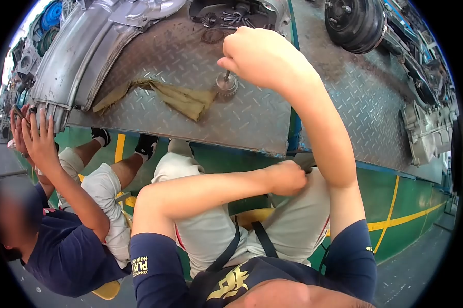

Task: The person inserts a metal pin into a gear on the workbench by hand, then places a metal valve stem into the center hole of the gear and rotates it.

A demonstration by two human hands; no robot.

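The right hand (259,54) is raised over the tabletop (252,118), a steel tread plate, with its fingers curled shut around the top of a thin tool shaft (226,76). The shaft runs straight down from the fingers into a small toothed gear (226,86) that stands on the plate just below them. Just left of those fingers and slightly lower lies a crumpled yellowish rag (177,97), close to the gear; whether they touch cannot be told.

The left hand (288,177) sits low at the person's lap, below the tabletop's front edge, its fingers closed at the waist of the pale shorts (293,220); what they pinch is hidden.

Above and left of the right fingers a large grey metal housing (82,51) lies on the plate, and beyond them a tray-like casting holds dark bolts (231,18). Up and right of the fingers stands a black round part (354,23), with another grey casting (429,131) at the far right edge.

At far left a second person in a dark shirt (62,256) raises 2 hands (34,136) to the housing's rim.
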